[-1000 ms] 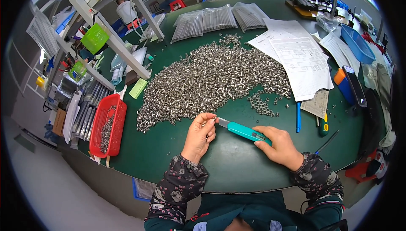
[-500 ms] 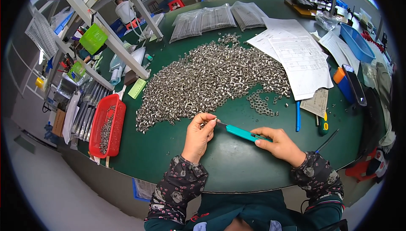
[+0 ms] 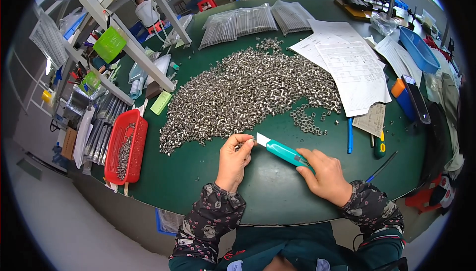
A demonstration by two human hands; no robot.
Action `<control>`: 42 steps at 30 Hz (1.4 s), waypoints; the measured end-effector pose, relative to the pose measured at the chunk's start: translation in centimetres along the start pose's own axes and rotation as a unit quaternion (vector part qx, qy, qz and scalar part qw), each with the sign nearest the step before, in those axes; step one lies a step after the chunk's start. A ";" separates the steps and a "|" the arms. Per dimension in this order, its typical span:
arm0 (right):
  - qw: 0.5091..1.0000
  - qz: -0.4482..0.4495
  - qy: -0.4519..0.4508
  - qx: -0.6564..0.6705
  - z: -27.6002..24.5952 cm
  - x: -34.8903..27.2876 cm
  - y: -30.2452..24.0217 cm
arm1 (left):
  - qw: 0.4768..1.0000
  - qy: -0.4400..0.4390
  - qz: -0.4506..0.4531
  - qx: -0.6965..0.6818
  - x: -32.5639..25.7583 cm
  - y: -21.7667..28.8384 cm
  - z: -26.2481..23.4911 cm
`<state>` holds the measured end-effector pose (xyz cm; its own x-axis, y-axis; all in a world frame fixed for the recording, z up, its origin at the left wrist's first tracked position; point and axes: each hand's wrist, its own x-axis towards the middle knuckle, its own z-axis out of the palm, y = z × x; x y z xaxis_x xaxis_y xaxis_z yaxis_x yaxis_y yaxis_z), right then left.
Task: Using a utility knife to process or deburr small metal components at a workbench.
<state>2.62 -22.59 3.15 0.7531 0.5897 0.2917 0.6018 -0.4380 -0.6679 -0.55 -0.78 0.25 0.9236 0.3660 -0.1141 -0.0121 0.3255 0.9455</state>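
A worker's left hand [image 3: 233,161] pinches a small metal piece [image 3: 254,142], mostly hidden by the fingertips, above the near edge of a green worktop [image 3: 282,201], while the right hand [image 3: 325,174] grasps a teal utility knife [image 3: 286,154], its bare blade angled just beside the left fingertips. A broad pile of metal rings [image 3: 248,90] spreads from the middle toward the far edge. A red basket [image 3: 141,144] holding more small parts sits at the left edge, and printed papers [image 3: 354,80] lie toward the right edge.
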 end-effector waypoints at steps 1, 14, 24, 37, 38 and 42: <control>1.000 -0.001 -0.001 0.000 -0.1 0.1 0.0 | 1.000 0.008 -0.014 -0.005 0.0 0.1 0.0; 0.971 0.091 -0.115 0.189 -0.5 0.9 1.5 | 1.000 -0.010 -0.007 -0.005 0.1 0.0 -0.3; 0.996 -0.058 0.062 -0.035 -0.6 0.8 1.2 | 0.984 -0.074 -0.096 -0.128 0.3 0.2 -1.1; 0.984 0.032 -0.085 0.155 -0.4 1.0 2.0 | 0.985 -0.079 -0.081 -0.132 0.5 0.1 -1.1; 0.984 0.033 -0.086 0.155 -0.4 1.0 1.9 | 0.985 -0.078 -0.081 -0.132 0.5 0.1 -1.1; 0.974 0.069 -0.111 0.185 -0.8 1.3 1.6 | 0.986 -0.091 -0.081 -0.116 0.4 0.1 -1.2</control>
<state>4.76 -23.09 3.04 0.7195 0.6924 0.0540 0.3303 -0.2726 -0.9036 -0.60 0.42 -0.09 0.9739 0.1367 -0.1812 0.0737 0.5647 0.8220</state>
